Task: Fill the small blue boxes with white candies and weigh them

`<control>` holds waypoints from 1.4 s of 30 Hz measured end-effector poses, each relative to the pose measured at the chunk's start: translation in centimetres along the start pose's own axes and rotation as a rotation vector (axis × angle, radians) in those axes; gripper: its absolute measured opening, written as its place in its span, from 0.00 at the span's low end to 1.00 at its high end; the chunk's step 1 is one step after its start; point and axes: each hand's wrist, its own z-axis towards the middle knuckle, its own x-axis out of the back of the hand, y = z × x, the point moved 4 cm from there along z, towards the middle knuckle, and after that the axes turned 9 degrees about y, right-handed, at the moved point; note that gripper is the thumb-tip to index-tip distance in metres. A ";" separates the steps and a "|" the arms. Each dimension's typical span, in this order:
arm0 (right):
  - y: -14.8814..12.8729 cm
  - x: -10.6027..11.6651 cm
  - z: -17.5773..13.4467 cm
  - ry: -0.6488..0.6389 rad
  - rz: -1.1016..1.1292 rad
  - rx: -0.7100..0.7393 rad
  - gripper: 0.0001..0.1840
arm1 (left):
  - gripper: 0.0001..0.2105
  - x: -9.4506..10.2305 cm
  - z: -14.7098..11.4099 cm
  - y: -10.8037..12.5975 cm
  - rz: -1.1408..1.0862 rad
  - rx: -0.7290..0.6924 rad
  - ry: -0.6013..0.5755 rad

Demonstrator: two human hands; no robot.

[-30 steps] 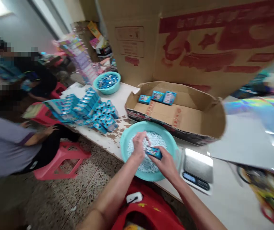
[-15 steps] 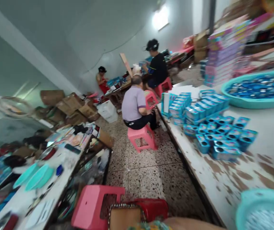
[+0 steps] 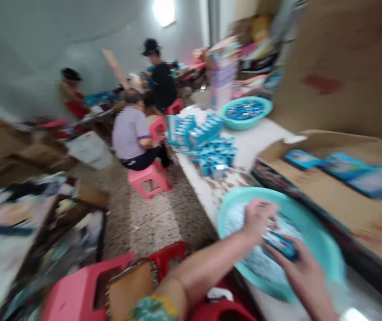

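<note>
In my right hand [image 3: 306,269] is a small blue printed box [image 3: 282,245], gripped between thumb and fingers. My left hand [image 3: 259,216] is held just above and beside the box's end, its fingers curled together; blur hides what they pinch, if anything. Both hands are over a turquoise basin [image 3: 229,200] on the table, which holds many small whitish pieces [image 3: 264,265] too blurred to name.
An open cardboard carton [image 3: 327,191] with flat blue packs stands right of the basin. Ahead are rows of small blue boxes [image 3: 215,154] and another turquoise basin [image 3: 229,122] of blue pieces. Pink stools [image 3: 73,292] and seated people [image 3: 129,131] are to the left and ahead.
My view has swung right, bringing the basin and carton further in. Both my hands have come into sight over the basin, the right one with a small blue box.
</note>
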 end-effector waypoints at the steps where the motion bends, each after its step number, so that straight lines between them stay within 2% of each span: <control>1: 0.3 1.5 0.1 0.022 -0.013 -0.005 0.24 | 0.08 -1.4 -0.3 -0.8 -0.006 0.023 -0.099; 3: 0.2 3.0 0.4 0.027 0.017 -0.005 0.24 | 0.09 -3.0 -0.4 -1.9 -0.001 0.007 -0.227; 6: -0.6 3.1 1.1 -0.004 0.089 -0.002 0.18 | 0.11 -3.6 -0.1 -2.3 0.039 -0.084 -0.315; 12: -1.3 3.5 0.8 0.040 0.149 -0.016 0.15 | 0.11 -3.4 -0.7 -1.9 0.091 -0.171 -0.311; 20: -0.2 3.8 0.8 0.058 0.145 -0.080 0.15 | 0.11 -4.2 -1.7 -3.5 0.152 -0.128 -0.514; 22: 0.1 4.0 0.8 0.055 0.174 -0.102 0.15 | 0.10 -4.2 -1.3 -3.5 0.151 -0.101 -0.544; 24: 0.5 4.5 0.6 0.052 0.214 -0.126 0.15 | 0.12 -3.9 0.3 -3.6 0.214 -0.152 -0.499; 27: 0.9 6.1 0.3 0.103 0.264 -0.128 0.17 | 0.15 -2.9 4.1 -4.4 0.688 -0.414 -0.384; 30: 1.2 7.7 0.2 0.177 0.265 -0.135 0.18 | 0.13 -1.7 6.3 -7.2 1.173 -0.571 -0.385; 32: 1.4 8.1 0.4 0.191 0.248 -0.158 0.18 | 0.19 -0.9 5.9 -9.5 1.449 -0.604 -0.391; 35: 1.7 7.9 1.0 0.226 0.213 -0.175 0.19 | 0.24 -0.1 3.8 -12.7 1.802 -0.630 -0.453; 36: 1.9 7.8 1.1 0.235 0.197 -0.176 0.18 | 0.24 0.0 3.2 -13.4 1.798 -0.604 -0.497; 38: 2.2 7.5 1.3 0.233 0.170 -0.178 0.17 | 0.19 0.0 2.7 -14.1 1.609 -0.467 -0.559; 40: 2.5 7.3 1.3 0.219 0.144 -0.179 0.17 | 0.13 0.0 3.2 -13.9 1.360 -0.293 -0.562; 42: 3.0 7.2 1.0 0.221 0.118 -0.184 0.17 | 0.11 -0.2 3.8 -12.9 1.200 -0.179 -0.549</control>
